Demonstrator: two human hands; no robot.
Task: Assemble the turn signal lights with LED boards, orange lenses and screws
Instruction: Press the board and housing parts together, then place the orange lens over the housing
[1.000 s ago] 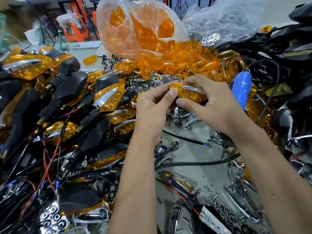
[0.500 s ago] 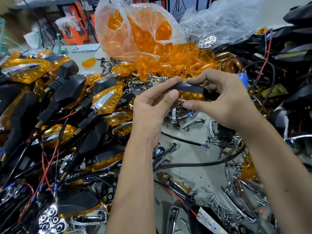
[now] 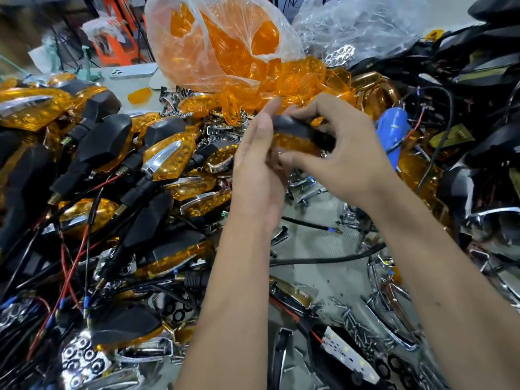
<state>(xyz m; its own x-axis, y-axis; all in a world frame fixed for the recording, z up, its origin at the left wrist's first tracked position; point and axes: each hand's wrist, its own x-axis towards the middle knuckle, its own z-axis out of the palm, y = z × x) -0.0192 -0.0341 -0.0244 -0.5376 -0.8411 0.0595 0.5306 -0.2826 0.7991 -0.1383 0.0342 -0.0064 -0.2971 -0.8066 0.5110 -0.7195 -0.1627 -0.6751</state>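
My right hand [image 3: 334, 161] pinches a turn signal [image 3: 295, 136] held above the worktop [image 3: 315, 243], black shell up, orange lens beneath; my left hand [image 3: 259, 161] lies flat against its end, fingers straight. I judge this one unfinished: loose screws [image 3: 349, 313] lie below, finished lights [image 3: 166, 159] piled left, lenses in a bag [image 3: 213, 46]. I can read no writing

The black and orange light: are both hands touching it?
Touching. The head view shows the left hand flat against the turn signal light and the right hand with fingers curled round it.
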